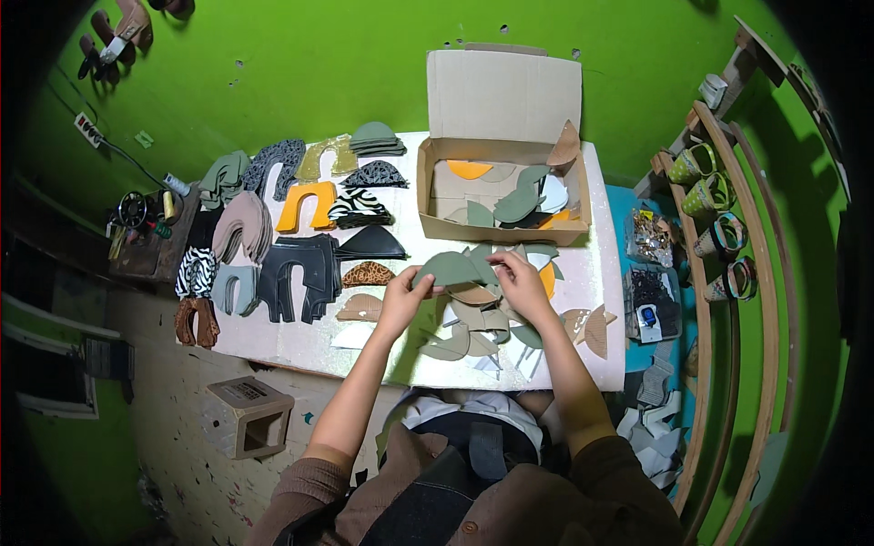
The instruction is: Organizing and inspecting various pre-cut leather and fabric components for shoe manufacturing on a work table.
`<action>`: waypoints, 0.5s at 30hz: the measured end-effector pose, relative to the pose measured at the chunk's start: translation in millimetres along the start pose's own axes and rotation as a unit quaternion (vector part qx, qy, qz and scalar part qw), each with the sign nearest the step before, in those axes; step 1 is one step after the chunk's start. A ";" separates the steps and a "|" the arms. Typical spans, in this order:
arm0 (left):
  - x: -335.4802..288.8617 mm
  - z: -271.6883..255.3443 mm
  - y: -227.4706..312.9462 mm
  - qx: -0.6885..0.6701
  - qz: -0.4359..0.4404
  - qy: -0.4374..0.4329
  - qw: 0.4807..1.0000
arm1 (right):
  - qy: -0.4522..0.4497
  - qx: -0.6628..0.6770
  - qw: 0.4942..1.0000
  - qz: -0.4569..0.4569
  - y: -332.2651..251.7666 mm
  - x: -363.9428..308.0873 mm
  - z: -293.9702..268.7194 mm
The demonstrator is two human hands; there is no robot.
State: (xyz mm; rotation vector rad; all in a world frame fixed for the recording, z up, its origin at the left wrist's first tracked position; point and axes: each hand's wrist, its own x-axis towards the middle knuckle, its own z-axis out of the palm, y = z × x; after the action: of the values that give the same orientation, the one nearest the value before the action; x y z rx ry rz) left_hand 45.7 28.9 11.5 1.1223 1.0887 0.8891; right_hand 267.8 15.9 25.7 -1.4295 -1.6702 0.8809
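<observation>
My left hand [401, 298] grips the lower left edge of an olive-green half-round cut piece [446, 269], raised above the table. My right hand [521, 284] pinches a second green piece [483, 264] that overlaps its right end. Beneath both hands lies a loose heap of beige, green and tan cut pieces [478, 318]. Just behind the heap stands an open cardboard box [501, 235] with scattered green, white and orange pieces inside. Left of my left hand are stacks of half-round pieces, among them a tan stack [360, 308] and a leopard-print stack [368, 274].
Sorted U-shaped stacks, such as a black one [297, 278] and an orange one [309, 206], cover the left of the white table [309, 350]. At right are plastic tubs [652, 305] and a wooden rack [728, 273] with patterned shoes. A carton [248, 417] sits on the floor.
</observation>
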 end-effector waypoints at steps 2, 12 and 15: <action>2.6 -0.6 2.3 0.005 -0.007 0.005 1.000 | 0.003 -0.100 0.993 0.060 20.1 -7.2 -4.9; 2.5 25.2 -0.2 -0.088 -0.053 -0.033 0.994 | -0.022 -0.320 0.943 0.088 49.2 -42.1 10.0; 0.4 35.3 -2.2 -0.090 -0.059 -0.041 0.993 | -0.026 -0.306 0.947 0.090 52.7 -43.6 7.2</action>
State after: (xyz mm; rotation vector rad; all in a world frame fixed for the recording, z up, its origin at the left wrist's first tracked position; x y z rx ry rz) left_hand 80.0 20.2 11.9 0.9277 0.9766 0.8236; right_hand 290.3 -20.2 -28.4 -2.0107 -1.9772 0.5069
